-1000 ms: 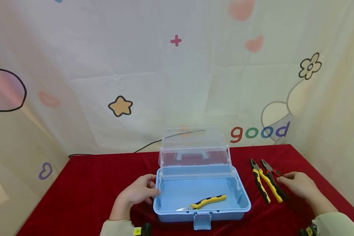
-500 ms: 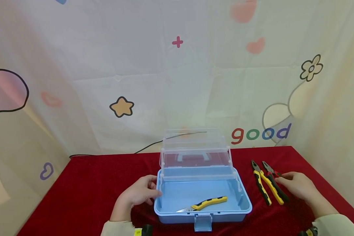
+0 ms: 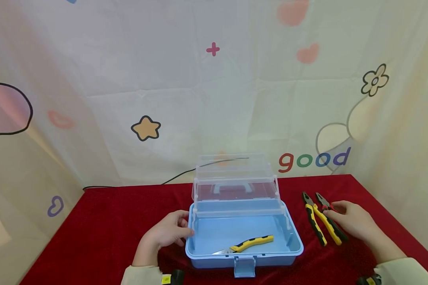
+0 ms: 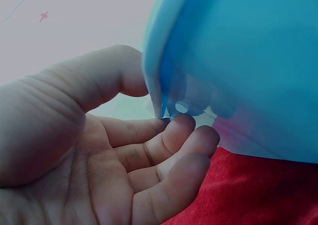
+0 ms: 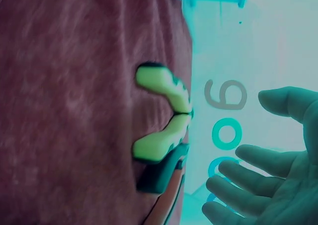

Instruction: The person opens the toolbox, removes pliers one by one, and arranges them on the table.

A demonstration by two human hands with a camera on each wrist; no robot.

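Note:
My left hand (image 3: 169, 230) holds the left rim of a light blue toolbox (image 3: 242, 262), thumb at the rim and fingers bent against the outside wall, as the left wrist view shows. The box's clear lid (image 3: 235, 190) stands raised. Inside lies a tool with a curved yellow-and-black handle (image 3: 253, 242) and a metal tip. My right hand (image 3: 354, 221) hovers over the red-and-black pliers (image 3: 337, 229), hiding part of their handles. In the right wrist view its fingers (image 5: 253, 178) are spread, holding nothing. Yellow-and-black pliers (image 3: 329, 227) lie alongside, left of the red-and-black pair.
A red cloth (image 3: 128, 213) covers the table. Behind it hangs a pale printed curtain (image 3: 214, 99). A thin black cable (image 3: 180, 174) runs along the table's back edge and behind the raised lid.
My right hand has shifted left and slightly up over the red-and-black pliers, covering more of their red part. My left hand stays at the toolbox rim. The pliers have not moved.

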